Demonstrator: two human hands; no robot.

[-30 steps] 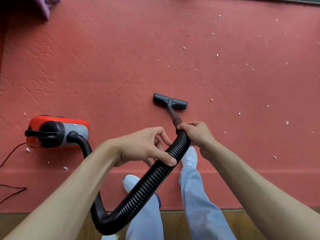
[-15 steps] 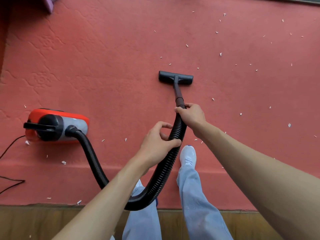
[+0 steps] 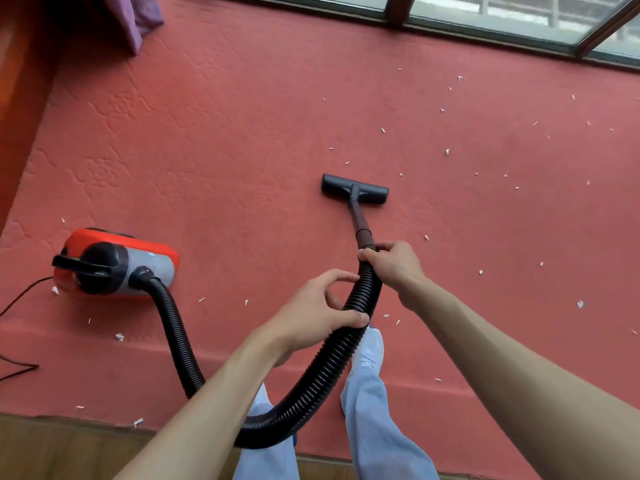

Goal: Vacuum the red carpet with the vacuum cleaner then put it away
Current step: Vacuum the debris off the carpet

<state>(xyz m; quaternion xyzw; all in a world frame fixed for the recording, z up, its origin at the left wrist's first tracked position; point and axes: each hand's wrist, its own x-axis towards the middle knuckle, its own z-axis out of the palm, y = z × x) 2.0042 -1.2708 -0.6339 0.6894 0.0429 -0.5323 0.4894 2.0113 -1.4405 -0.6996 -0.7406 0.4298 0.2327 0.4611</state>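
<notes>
The red carpet (image 3: 242, 140) fills most of the view, dotted with small white scraps (image 3: 446, 152), mostly to the right. An orange and grey vacuum cleaner (image 3: 114, 263) sits at the left. Its black ribbed hose (image 3: 322, 372) loops down past my legs and up to a dark wand ending in a flat black floor nozzle (image 3: 355, 192) resting on the carpet. My right hand (image 3: 393, 265) grips the top of the hose where it joins the wand. My left hand (image 3: 318, 313) holds the hose a little lower.
A window frame (image 3: 485, 26) runs along the far edge of the carpet. Purple cloth (image 3: 135, 15) hangs at the top left beside a dark wooden wall. The black power cord (image 3: 20, 299) trails off left. Wooden floor (image 3: 52, 445) borders the near edge.
The nozzle was pushed away from me over the carpet, then drawn back slightly. Both hands stayed on the hose, and the view tilted up to show the window.
</notes>
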